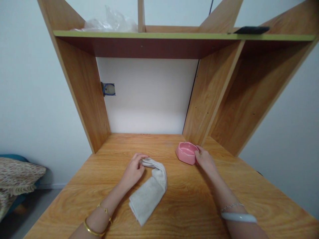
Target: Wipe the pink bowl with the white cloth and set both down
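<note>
A light grey cloth [149, 194] lies folded and bent on the wooden desk [104, 186]. My left hand [134, 168] pinches its upper left corner, and the rest of the cloth curves down toward the front. To the right, a pink angular ashtray [186, 156] with notches in its rim is on the desk near the upright panel. My right hand [204, 158] grips the ashtray's right side, thumb at the near side and fingers at the rim. Whether its base is slightly lifted, I cannot tell. The ashtray's right edge is partly hidden by my fingers.
Wooden side panels [84, 93] and a divider [211, 89] rise from the desk's back. Above runs a shelf [159, 36] holding clear plastic [109, 23] and a dark flat object [252, 30]. A wall box [109, 89] shows blue wire. A woven throw [18, 176] covers furniture at left.
</note>
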A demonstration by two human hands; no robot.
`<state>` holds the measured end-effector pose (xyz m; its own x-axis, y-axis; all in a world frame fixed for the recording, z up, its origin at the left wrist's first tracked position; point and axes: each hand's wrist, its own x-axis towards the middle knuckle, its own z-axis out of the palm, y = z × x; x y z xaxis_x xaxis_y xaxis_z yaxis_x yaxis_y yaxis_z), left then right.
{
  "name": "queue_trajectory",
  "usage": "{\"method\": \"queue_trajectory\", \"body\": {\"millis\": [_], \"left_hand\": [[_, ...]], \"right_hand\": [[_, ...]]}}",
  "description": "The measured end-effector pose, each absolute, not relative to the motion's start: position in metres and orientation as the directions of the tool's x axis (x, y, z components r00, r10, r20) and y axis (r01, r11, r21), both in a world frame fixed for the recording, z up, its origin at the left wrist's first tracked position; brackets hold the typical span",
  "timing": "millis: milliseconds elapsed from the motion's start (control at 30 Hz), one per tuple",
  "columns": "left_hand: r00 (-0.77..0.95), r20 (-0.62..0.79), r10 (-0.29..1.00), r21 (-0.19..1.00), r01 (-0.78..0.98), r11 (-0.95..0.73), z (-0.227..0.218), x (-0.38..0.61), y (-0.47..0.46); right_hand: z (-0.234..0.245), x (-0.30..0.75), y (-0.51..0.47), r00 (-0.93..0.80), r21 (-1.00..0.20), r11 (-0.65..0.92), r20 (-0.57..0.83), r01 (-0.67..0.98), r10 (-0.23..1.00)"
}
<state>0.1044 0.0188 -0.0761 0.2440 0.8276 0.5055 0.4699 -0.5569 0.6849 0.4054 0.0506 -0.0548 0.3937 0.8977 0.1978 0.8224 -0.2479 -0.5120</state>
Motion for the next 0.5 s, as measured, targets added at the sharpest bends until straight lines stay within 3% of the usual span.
{"method": "queue_trajectory", "body": {"millis": [333,400,500], "left_hand": [[0.261,0.481,0.837,0.606,0.591,-0.533,-0.089,0.095,0.028],[0.239,0.494,0.836,0.597,0.606,-0.526,-0.088,0.095,0.029],[0.223,0.549,0.805,0.577,0.596,-0.558,-0.083,0.097,0.027]], "right_hand": [[-0.032,0.39,0.033,0.432,-0.4,-0.316,0.24,0.86,0.869],[-0.025,0.375,0.027,0.361,-0.378,-0.232,0.318,0.896,0.877],[-0.023,0.339,0.017,0.096,-0.404,0.087,0.411,0.911,0.907]]}}
